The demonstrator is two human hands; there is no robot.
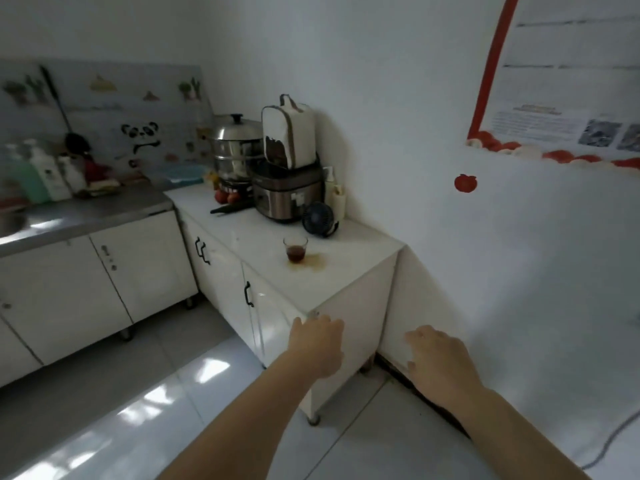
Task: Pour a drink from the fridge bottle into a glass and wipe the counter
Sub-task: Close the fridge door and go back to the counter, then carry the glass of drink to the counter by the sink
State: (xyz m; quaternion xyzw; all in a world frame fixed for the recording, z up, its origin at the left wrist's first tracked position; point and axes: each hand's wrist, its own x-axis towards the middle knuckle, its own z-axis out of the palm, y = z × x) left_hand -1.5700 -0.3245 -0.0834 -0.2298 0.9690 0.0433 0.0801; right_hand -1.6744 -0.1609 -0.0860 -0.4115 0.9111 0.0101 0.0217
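Left hand (317,337) and right hand (440,362): both empty, fingers loosely spread, held out before the white cabinet's (349,327) near corner above a pale tiled floor (180,403). White tabletop (353,251): glass (295,249) with dark drink, standing at the edge of a brownish spill (311,264). Beyond: small dark fan (318,220), rice cooker (287,195), steel steamer pot (235,147).

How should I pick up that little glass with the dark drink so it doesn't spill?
Hold the glass around its lower wall, coming from the front edge of the counter. It stands upright with an open top, and the fan sits behind it.
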